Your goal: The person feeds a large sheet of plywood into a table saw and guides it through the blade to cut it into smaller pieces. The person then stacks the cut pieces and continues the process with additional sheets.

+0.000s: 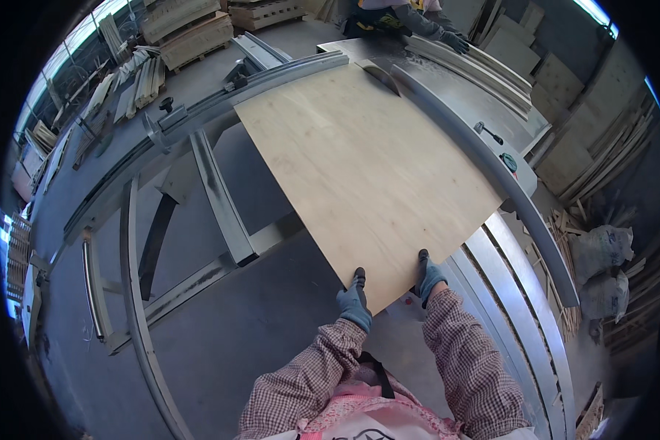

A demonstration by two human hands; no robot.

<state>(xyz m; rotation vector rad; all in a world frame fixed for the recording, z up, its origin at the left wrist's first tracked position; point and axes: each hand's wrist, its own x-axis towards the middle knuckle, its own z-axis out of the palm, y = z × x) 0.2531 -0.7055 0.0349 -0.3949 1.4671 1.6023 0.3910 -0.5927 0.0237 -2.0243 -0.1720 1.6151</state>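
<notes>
A large pale plywood sheet (367, 169) lies over the bed of a sliding table saw, its near end reaching toward me. My left hand (355, 302), in a blue-grey glove with dark fingertips, grips the near left edge, thumb on top and fingers hidden underneath. At the near right edge, my right hand (430, 276) holds the same sheet in the same manner. Along the sheet's right side runs a long grey fence (491, 165). Beside the sheet's far end stands a dark, curved saw blade or guard (380, 78); which it is, I cannot tell.
Across the saw, another person's gloved hand (455, 42) rests by a stack of long boards (469, 73). A metal outrigger frame (224, 198) extends at left. Slotted metal table (502, 286) lies at right, near white sacks (601, 249). Wood pallets (187, 33) stand far left.
</notes>
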